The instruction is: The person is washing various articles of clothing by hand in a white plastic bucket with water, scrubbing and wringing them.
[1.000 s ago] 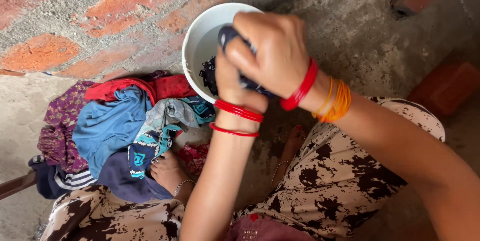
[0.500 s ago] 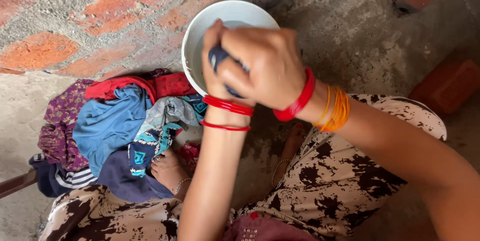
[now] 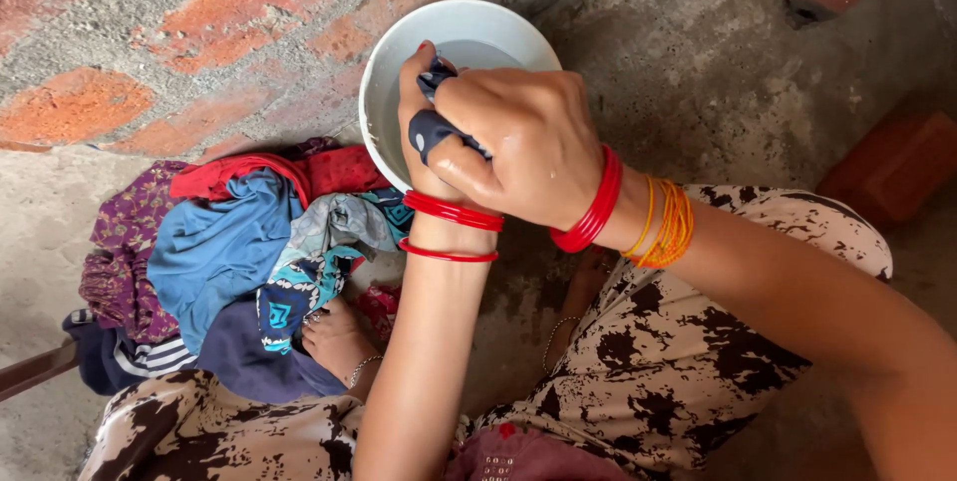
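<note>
Both my hands squeeze a small dark blue wet cloth [image 3: 431, 130] over a white round bowl [image 3: 384, 82] that holds water. My right hand [image 3: 523, 147] wraps over the top, with red and orange bangles at its wrist. Beneath it my left hand [image 3: 424, 112] grips the same cloth, with red bangles on its wrist. Most of the cloth is hidden inside the two fists.
A heap of clothes [image 3: 234, 262] in blue, red, purple and patterned fabric lies at the left on the concrete floor. A brick wall [image 3: 179, 42] runs behind the bowl. Loose bricks [image 3: 892, 162] lie at the right. My bare foot [image 3: 339, 341] rests by the heap.
The cloth has gone from loosely bunched in the bowl to tightly wrung between both fists, and the water in the bowl is now visible.
</note>
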